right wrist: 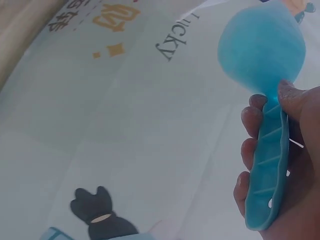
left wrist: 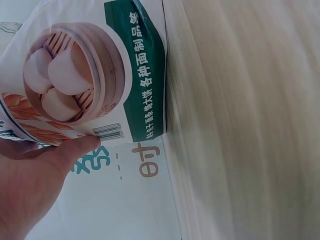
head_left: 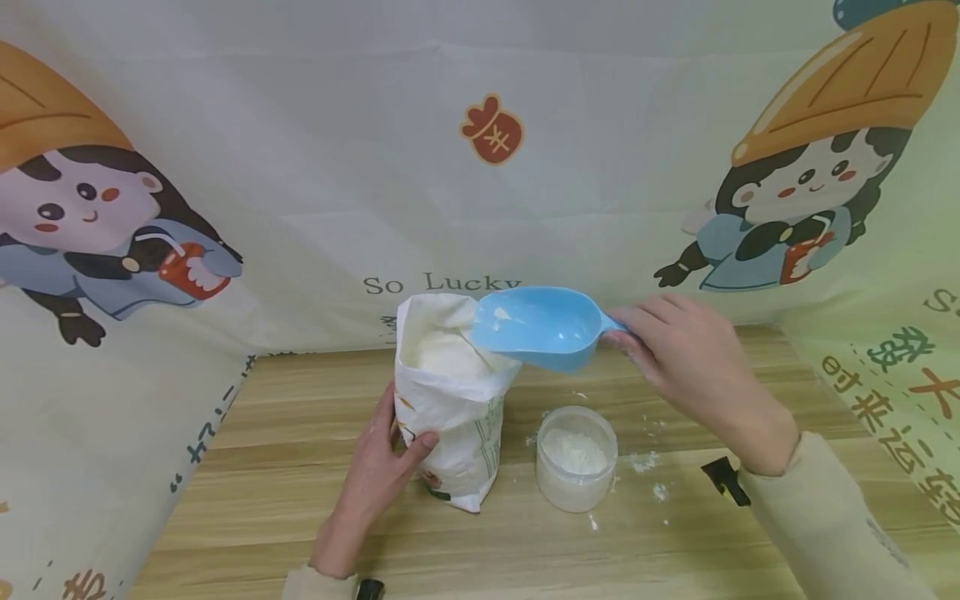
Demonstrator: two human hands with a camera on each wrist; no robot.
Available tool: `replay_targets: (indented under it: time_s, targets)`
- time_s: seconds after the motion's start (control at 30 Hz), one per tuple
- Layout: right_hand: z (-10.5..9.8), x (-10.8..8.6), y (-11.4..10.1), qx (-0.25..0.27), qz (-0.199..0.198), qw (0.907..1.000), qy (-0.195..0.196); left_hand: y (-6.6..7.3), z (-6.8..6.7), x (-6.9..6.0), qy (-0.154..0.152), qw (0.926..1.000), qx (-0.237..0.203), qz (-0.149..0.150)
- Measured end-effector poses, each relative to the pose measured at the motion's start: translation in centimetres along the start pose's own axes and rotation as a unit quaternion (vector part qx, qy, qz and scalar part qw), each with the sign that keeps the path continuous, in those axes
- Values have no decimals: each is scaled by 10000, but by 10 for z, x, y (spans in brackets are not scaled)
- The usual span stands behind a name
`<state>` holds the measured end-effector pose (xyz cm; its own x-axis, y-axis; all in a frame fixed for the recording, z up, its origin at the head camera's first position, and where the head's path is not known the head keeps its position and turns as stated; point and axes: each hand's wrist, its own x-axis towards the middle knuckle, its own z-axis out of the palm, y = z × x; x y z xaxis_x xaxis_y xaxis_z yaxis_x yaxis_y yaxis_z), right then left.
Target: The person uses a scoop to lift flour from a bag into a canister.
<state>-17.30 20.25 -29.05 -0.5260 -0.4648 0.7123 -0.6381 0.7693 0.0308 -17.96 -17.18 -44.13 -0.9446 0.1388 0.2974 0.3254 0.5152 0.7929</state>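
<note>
A white paper flour bag [head_left: 457, 433] stands upright with its top open and white flour [head_left: 448, 354] inside. My left hand [head_left: 386, 462] holds the bag's lower left side, thumb on the front; in the left wrist view that thumb lies by the barcode of the bag [left wrist: 75, 75]. My right hand [head_left: 686, 358] grips the handle of a blue scoop [head_left: 543, 325], its fingers wrapped round the ribbed handle [right wrist: 270, 160] in the right wrist view. The scoop's front lip is over the bag's right rim, with a little flour on it.
A clear round tub [head_left: 576, 492] partly filled with white powder stands right of the bag. Spilled powder [head_left: 645, 462] dots the wooden table [head_left: 637, 550] beside it. A printed cloth [head_left: 360, 150] hangs behind and at both sides. Something small and black [head_left: 726, 482] is by the right sleeve.
</note>
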Motion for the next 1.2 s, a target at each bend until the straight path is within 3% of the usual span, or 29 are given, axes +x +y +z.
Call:
replay_targets:
  time_s: [0.37,0.5,0.7,1.2]
  targets:
    - [-5,31,-17,-791,-448,9954,-310,1,-1,1,-8,10000,94,-10]
    - [-5,43,-24,-1067,-543,9909,-611,1,-1,2,-7,10000,38,6]
    - [-4,56,-34,-1201,-635,9859,-972,0,-1,1,-27,10000,1,9]
    - [-1,74,-44,-1690,-1143,9711,-1236,0,0,0,22,10000,29,59]
